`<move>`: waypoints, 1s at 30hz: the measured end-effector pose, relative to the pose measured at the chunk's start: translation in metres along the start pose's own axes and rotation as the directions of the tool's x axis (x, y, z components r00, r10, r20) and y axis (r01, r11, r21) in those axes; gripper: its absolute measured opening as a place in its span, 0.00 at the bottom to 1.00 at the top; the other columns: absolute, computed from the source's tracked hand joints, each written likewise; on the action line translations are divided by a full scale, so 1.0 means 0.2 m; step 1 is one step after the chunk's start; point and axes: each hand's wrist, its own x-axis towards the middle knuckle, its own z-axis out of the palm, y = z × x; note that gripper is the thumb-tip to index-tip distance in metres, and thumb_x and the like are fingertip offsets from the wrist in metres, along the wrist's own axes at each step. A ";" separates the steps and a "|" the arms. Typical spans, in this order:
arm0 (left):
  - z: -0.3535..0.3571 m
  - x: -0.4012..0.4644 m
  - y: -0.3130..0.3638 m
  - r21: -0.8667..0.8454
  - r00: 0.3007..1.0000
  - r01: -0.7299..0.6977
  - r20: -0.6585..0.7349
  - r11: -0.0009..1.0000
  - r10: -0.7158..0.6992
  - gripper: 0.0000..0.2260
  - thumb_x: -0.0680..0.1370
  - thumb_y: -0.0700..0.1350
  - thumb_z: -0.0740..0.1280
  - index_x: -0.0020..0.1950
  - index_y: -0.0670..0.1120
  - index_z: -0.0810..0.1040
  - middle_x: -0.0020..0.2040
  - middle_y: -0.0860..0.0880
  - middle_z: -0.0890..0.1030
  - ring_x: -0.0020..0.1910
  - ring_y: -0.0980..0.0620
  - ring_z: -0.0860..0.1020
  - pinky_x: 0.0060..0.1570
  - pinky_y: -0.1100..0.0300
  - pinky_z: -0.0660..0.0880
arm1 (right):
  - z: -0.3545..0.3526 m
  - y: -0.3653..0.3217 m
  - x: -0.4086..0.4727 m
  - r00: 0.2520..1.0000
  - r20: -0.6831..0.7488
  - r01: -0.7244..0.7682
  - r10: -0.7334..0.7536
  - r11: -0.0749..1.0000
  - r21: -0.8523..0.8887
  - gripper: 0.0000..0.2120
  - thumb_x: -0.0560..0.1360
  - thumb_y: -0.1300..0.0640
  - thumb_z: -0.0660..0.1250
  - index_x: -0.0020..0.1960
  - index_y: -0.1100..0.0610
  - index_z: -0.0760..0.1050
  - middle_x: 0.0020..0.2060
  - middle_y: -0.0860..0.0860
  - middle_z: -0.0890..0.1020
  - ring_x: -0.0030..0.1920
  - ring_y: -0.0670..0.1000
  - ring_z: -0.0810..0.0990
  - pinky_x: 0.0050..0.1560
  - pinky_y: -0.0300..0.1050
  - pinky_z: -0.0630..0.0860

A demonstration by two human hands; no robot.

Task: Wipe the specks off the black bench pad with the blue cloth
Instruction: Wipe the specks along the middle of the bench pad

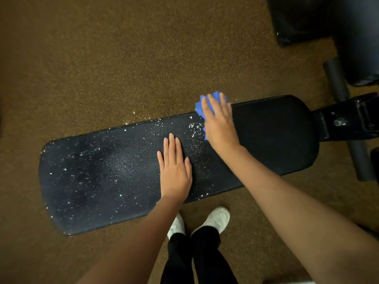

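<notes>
Leftward, white specks [86, 165] lie thick over the black bench pad [272, 136], the surface, thinning toward its middle. Near the middle by the near edge, the left hand [175, 167] rests flat on the pad, fingers straight, grasping nothing. Just right of it, at the far edge, the right hand [219, 121] presses the crumpled blue cloth [200, 108] down with fingers spread straight. Beyond it, the pad's right end looks free of specks.
</notes>
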 end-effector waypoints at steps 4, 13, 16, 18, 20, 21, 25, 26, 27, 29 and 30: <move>-0.01 0.00 -0.01 0.012 1.000 -0.015 0.011 1.000 0.015 0.26 0.79 0.49 0.44 0.75 0.39 0.53 0.76 0.43 0.53 0.75 0.47 0.49 0.70 0.47 0.47 | 0.02 -0.06 -0.01 0.990 0.066 0.117 -0.121 0.992 0.056 0.37 0.59 0.72 0.74 0.67 0.67 0.68 0.64 0.64 0.72 0.66 0.72 0.65 0.65 0.67 0.60; -0.01 0.00 0.01 0.006 1.000 0.000 0.024 1.000 0.000 0.26 0.80 0.50 0.43 0.75 0.39 0.52 0.76 0.43 0.52 0.75 0.46 0.48 0.71 0.46 0.47 | -0.07 0.09 0.02 0.994 0.031 -0.101 0.102 0.994 -0.042 0.37 0.60 0.70 0.75 0.67 0.68 0.67 0.65 0.67 0.70 0.67 0.73 0.62 0.64 0.69 0.60; -0.01 0.00 0.00 0.012 1.000 0.002 0.021 1.000 -0.002 0.26 0.80 0.49 0.43 0.75 0.39 0.53 0.76 0.43 0.53 0.75 0.46 0.49 0.71 0.46 0.49 | 0.01 -0.06 0.02 0.998 0.051 -0.020 0.023 0.999 -0.049 0.35 0.60 0.70 0.75 0.66 0.67 0.69 0.63 0.65 0.73 0.65 0.72 0.66 0.63 0.68 0.63; -0.02 0.00 0.01 0.011 1.000 -0.002 0.024 1.000 0.002 0.26 0.79 0.49 0.43 0.75 0.39 0.52 0.76 0.43 0.52 0.75 0.46 0.48 0.71 0.47 0.48 | 0.03 -0.10 -0.01 0.998 0.056 0.044 -0.043 0.999 -0.026 0.36 0.61 0.70 0.75 0.67 0.67 0.69 0.64 0.64 0.72 0.66 0.72 0.65 0.64 0.67 0.61; -0.03 0.00 0.01 0.000 1.000 -0.005 0.030 1.000 0.005 0.26 0.79 0.50 0.42 0.75 0.39 0.52 0.76 0.43 0.51 0.75 0.47 0.47 0.71 0.48 0.46 | 0.00 -0.05 -0.05 0.992 0.052 0.116 -0.115 0.993 -0.026 0.37 0.62 0.70 0.73 0.69 0.66 0.65 0.67 0.65 0.69 0.68 0.72 0.61 0.67 0.66 0.57; -0.03 0.00 0.01 -0.006 0.999 -0.007 0.032 1.000 0.008 0.27 0.79 0.50 0.41 0.75 0.39 0.52 0.77 0.43 0.51 0.75 0.47 0.47 0.70 0.48 0.45 | -0.02 -0.01 -0.06 0.990 0.055 0.136 -0.133 0.990 -0.042 0.38 0.63 0.70 0.73 0.70 0.66 0.63 0.68 0.65 0.67 0.69 0.72 0.59 0.68 0.66 0.56; -0.03 0.00 0.00 -0.010 0.999 -0.013 0.034 1.000 0.014 0.27 0.79 0.51 0.41 0.75 0.39 0.51 0.77 0.44 0.51 0.75 0.48 0.46 0.71 0.48 0.45 | -0.06 0.12 -0.03 0.999 0.002 -0.052 0.052 0.997 -0.059 0.37 0.64 0.71 0.73 0.70 0.65 0.64 0.69 0.66 0.65 0.70 0.72 0.57 0.67 0.67 0.56; -0.03 0.00 0.00 -0.006 0.999 -0.017 0.037 1.000 0.017 0.27 0.79 0.51 0.41 0.75 0.39 0.51 0.77 0.44 0.51 0.75 0.47 0.46 0.71 0.48 0.46 | -0.06 0.10 -0.02 0.997 0.011 -0.080 0.081 0.995 -0.056 0.37 0.64 0.70 0.73 0.70 0.65 0.64 0.70 0.65 0.65 0.70 0.72 0.57 0.67 0.67 0.55; -0.03 0.00 0.00 -0.003 0.999 -0.020 0.040 1.000 0.020 0.27 0.79 0.50 0.41 0.75 0.39 0.51 0.77 0.43 0.51 0.75 0.47 0.47 0.71 0.47 0.46 | -0.05 0.08 -0.04 0.998 0.020 -0.065 0.067 0.996 -0.053 0.37 0.63 0.70 0.73 0.70 0.64 0.65 0.69 0.65 0.66 0.70 0.72 0.57 0.67 0.67 0.56; -0.03 0.00 -0.01 -0.007 0.999 -0.019 0.032 1.000 0.019 0.26 0.79 0.50 0.41 0.75 0.39 0.53 0.76 0.43 0.52 0.75 0.46 0.48 0.71 0.46 0.48 | -0.02 0.05 -0.10 0.997 0.043 0.059 -0.057 0.997 -0.055 0.39 0.61 0.71 0.74 0.69 0.64 0.66 0.69 0.63 0.68 0.69 0.72 0.59 0.67 0.66 0.57; -0.03 0.00 -0.01 -0.013 0.999 -0.017 0.031 1.000 0.017 0.26 0.79 0.50 0.42 0.75 0.39 0.53 0.76 0.43 0.52 0.75 0.46 0.49 0.71 0.46 0.48 | -0.03 0.06 -0.14 0.988 0.072 0.140 -0.136 0.988 -0.056 0.40 0.60 0.71 0.75 0.69 0.64 0.66 0.69 0.63 0.68 0.69 0.71 0.59 0.67 0.65 0.57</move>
